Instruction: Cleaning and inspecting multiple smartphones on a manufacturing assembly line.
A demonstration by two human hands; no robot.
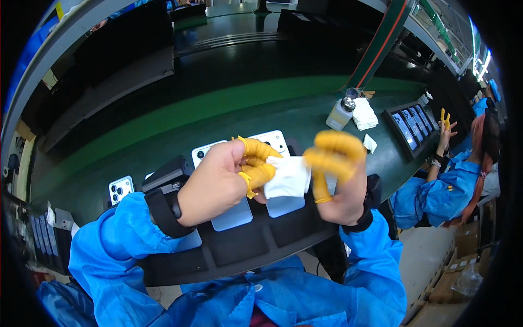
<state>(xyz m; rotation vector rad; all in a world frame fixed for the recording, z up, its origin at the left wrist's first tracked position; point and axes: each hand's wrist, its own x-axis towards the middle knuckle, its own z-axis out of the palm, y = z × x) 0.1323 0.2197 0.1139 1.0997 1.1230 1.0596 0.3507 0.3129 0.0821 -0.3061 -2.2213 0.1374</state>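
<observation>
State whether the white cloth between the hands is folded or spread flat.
Folded: the white cloth forms a small thick pad pinched by both hands' fingertips.

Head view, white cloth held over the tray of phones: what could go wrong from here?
1. The white wiping cloth is pinched only at its edges by the left hand and right hand; it might slip onto the phones below.
2. The dark tray seems to overhang the table edge toward the lap, so a nudge could tip it.
</observation>
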